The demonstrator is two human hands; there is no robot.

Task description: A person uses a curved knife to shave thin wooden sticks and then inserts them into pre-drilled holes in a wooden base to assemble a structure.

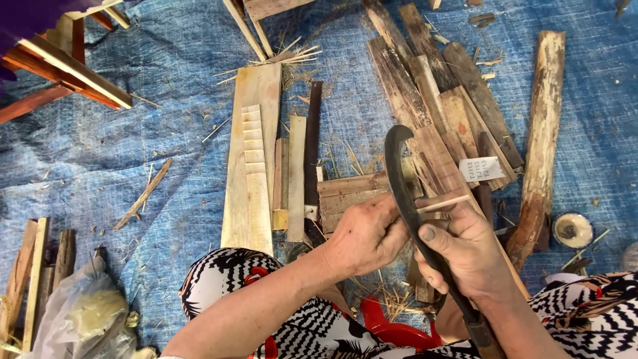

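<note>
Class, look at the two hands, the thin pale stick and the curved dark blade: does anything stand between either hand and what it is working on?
Nothing visible does. The right hand grips the curved dark blade directly, thumb on top. The left hand is closed beside the blade; the thin pale stick juts out at the blade's far side, but whether the left fingers hold it is hidden.

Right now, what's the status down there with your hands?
Right hand gripping curved dark blade. Left hand pinching thin wooden stick against it. Wood planks scattered on blue tarp.
</note>
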